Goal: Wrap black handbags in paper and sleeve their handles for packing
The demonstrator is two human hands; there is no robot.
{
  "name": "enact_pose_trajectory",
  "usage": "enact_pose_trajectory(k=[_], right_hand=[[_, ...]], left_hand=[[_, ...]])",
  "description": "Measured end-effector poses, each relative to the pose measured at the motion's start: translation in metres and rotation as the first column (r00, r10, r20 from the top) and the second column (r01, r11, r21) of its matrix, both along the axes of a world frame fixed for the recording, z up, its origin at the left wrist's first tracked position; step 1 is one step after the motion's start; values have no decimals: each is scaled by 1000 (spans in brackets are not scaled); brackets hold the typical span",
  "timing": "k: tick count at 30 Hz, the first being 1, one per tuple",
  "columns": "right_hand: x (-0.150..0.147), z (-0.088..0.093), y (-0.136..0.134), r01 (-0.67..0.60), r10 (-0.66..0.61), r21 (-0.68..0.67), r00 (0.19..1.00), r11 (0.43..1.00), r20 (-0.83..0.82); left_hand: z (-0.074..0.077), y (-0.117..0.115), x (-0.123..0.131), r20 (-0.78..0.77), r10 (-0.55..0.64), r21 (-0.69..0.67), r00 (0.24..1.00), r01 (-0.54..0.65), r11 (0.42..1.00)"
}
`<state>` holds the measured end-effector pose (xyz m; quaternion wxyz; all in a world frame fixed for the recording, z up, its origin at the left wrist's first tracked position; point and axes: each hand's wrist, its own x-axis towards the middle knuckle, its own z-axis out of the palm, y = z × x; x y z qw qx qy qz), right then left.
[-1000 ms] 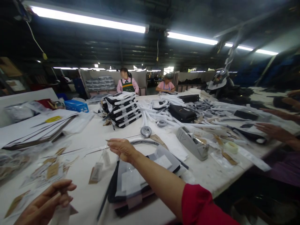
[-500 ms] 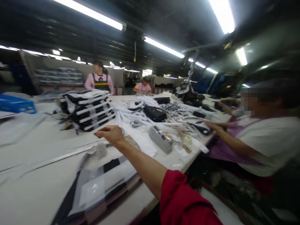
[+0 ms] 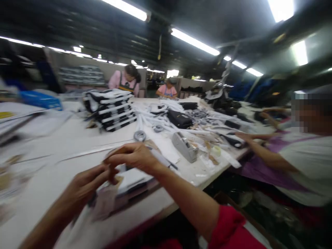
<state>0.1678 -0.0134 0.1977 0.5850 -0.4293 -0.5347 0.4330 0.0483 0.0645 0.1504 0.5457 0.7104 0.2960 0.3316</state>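
My left hand [image 3: 89, 181] and my right hand [image 3: 138, 157] meet at the near table edge, fingertips almost touching. Under them lies a flat sewn fabric piece [image 3: 133, 178] with white, black and grey panels; a pale, blurred flap [image 3: 103, 204] hangs by its left end. Both hands have bent fingers drawn together at the piece's upper left part. Whatever is between the fingers is hidden by the hands and by blur. Just beyond my right hand sits a grey roll of tape or trim [image 3: 140, 135].
A grey tape dispenser [image 3: 184, 147] stands right of my hands. Behind are a stack of black-and-white sewn pieces [image 3: 116, 110], a black pouch [image 3: 178, 119] and heaped white strips. A blue basket [image 3: 43, 99] is at left. A co-worker [image 3: 298, 155] works close at right; two others face the far side.
My left hand has come into view and joined my right hand over the fabric piece. The piece lies differently, now mostly covered by the hands. The view has shifted left, and a far co-worker has bent forward.
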Motion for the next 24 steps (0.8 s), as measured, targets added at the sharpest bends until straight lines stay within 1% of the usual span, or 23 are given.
enact_pose_trajectory(k=[1, 2, 3, 4, 5, 7, 9, 11, 13, 16, 19, 21, 24], right_hand=[[4, -4, -5, 79, -79, 2, 997, 997, 27], [9, -10, -9, 145, -145, -6, 988, 989, 47], [16, -16, -13, 200, -199, -17, 978, 980, 57], [22, -24, -16, 240, -238, -29, 969, 970, 65], [28, -30, -19, 276, -275, -39, 961, 960, 43], [37, -40, -27, 306, -307, -75, 952, 949, -3], [42, -45, -37, 293, -298, -113, 954, 949, -32], [44, -46, -47, 278, -284, -132, 958, 952, -30], [45, -47, -53, 287, -292, -137, 956, 948, -21], [48, -51, -60, 316, -327, -164, 944, 935, -44], [51, -58, -68, 316, -347, -213, 929, 925, -131], [50, -64, -73, 278, -333, -258, 922, 925, -200], [42, -73, -77, 187, -281, -317, 918, 930, -281]], left_hand=[[1, -5, -20, -45, -58, -9, 997, 58, 998], [2, -11, -34, -25, -128, -49, 991, 127, 991], [2, -16, -42, 19, -194, -120, 981, 194, 974], [1, -21, -44, 64, -230, -171, 971, 237, 956], [0, -24, -43, 83, -245, -190, 966, 257, 948], [-3, -28, -37, 129, -240, -246, 962, 265, 932], [-4, -32, -33, 192, -221, -338, 956, 275, 900], [-3, -38, -33, 270, -203, -430, 941, 307, 849], [-2, -43, -35, 348, -196, -491, 917, 356, 795], [-2, -50, -35, 492, -189, -542, 850, 469, 697], [-6, -58, -32, 612, -164, -553, 774, 566, 611], [-9, -64, -28, 655, -150, -543, 741, 599, 588], [-15, -69, -22, 681, -114, -534, 724, 597, 598]])
